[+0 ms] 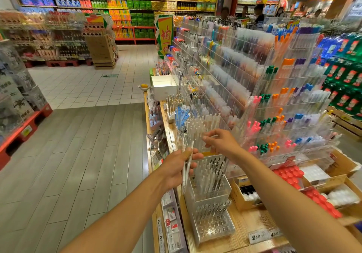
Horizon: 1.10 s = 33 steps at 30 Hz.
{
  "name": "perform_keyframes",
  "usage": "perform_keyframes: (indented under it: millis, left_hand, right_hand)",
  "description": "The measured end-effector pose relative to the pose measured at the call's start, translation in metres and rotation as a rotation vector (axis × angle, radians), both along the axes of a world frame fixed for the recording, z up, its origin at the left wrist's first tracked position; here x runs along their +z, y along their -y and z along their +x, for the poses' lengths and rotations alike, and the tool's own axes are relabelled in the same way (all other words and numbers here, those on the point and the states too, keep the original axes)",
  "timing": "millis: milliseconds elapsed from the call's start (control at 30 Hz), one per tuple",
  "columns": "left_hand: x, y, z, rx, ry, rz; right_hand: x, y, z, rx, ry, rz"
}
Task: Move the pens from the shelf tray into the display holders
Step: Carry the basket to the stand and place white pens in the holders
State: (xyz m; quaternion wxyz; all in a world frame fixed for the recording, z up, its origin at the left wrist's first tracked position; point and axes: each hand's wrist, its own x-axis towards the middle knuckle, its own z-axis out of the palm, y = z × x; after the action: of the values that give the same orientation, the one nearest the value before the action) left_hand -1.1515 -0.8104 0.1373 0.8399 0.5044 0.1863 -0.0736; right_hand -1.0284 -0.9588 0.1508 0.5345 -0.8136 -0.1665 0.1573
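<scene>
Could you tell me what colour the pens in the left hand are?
White pens, seen in the head view.

Surface: a light wooden shelf top [252, 222], grain showing between the stock, running away along the aisle.
Front: a clear holder block [214, 226] with round holes sits right at the near edge, a few pens leaning in its back rows.
Behind it: a taller clear tub [207, 189] packed with upright pens, touching the block.
Right: an open cardboard box [245, 197] just beside the tub; further right, trays of red caps [290, 174].
Edge: two price tags [265, 235] stand at the front lip.
Far end: a white box [164, 87] sits on the shelf.
Back: tiered clear racks [284, 115] full of pens rise from the top.
</scene>
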Motion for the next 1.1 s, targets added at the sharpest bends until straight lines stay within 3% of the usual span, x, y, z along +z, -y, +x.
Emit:
perform_keyframes:
  millis: [67,200,400,633,767,867,1100]
  left_hand:
    - [-0.002,0.002,0.001,-0.009,0.004,-0.007]
    - [-0.004,0.009,0.004,-0.025,0.001,-0.019]
    - [-0.003,0.013,0.007,-0.017,-0.021,-0.018]
    - [-0.005,0.009,0.008,-0.018,-0.024,-0.006]
    - [-0.003,0.008,0.008,-0.004,-0.030,0.011]
    - [-0.001,0.007,0.006,0.012,-0.032,0.012]
    - [0.001,0.007,0.005,0.022,-0.049,0.028]
  right_hand:
    - [0.001,0.004,-0.003,0.015,-0.067,0.077]
    - [-0.001,0.003,-0.013,0.259,-0.133,0.079]
    - [-0.005,-0.005,-0.010,0.057,-0.029,0.092]
    - [0.005,-0.015,-0.010,0.041,0.470,-0.127]
    - [0.010,-0.020,-0.010,-0.004,0.605,-0.183]
    - [0.011,-0.014,-0.004,-0.056,0.601,-0.187]
    - [0.015,-0.013,0.002,0.044,0.474,-0.136]
